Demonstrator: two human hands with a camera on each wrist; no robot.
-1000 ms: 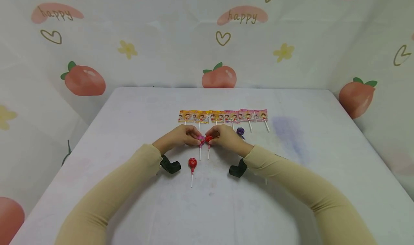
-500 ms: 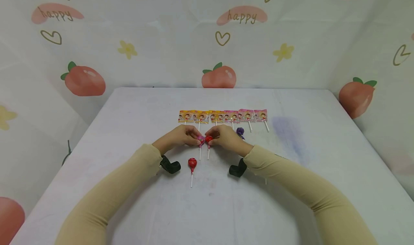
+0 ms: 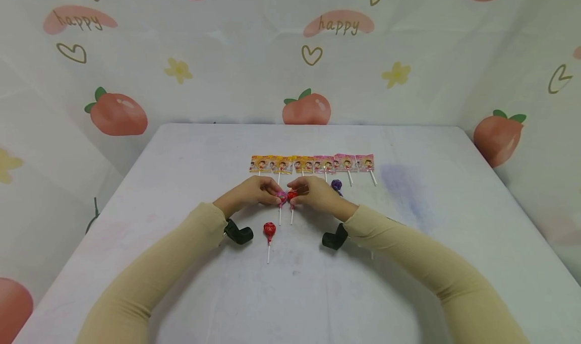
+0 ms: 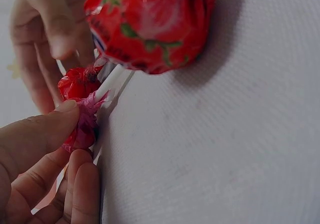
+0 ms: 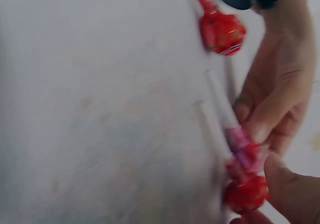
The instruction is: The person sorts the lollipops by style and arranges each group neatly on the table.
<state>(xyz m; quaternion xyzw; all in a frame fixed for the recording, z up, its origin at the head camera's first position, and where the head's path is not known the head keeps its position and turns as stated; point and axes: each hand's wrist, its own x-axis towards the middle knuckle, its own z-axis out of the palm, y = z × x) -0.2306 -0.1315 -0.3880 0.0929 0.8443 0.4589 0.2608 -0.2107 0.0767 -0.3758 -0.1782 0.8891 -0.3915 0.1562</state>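
Note:
My left hand (image 3: 249, 192) pinches the head of a pink-wrapped lollipop (image 3: 282, 197) between thumb and fingers, its white stick pointing toward me. Right beside it lies a red-wrapped lollipop (image 3: 292, 195), stick also toward me. My right hand (image 3: 315, 195) is around that red head with fingers loosely spread. In the left wrist view, a gap shows between the right thumb (image 4: 62, 42) and the red wrapper (image 4: 77, 87). Another red lollipop (image 3: 269, 230) lies nearer me, below the pair.
Behind the hands runs a row of flat-bagged lollipops, orange ones (image 3: 282, 164) at left and pink ones (image 3: 346, 162) at right. A purple lollipop (image 3: 336, 185) lies behind my right wrist, partly hidden. A stick end (image 3: 372, 255) shows by the right sleeve (image 3: 408, 253).
My right fingers have loosened around the red lollipop, and the right wrist has shifted slightly rightward. The left hand and the lollipops keep their places.

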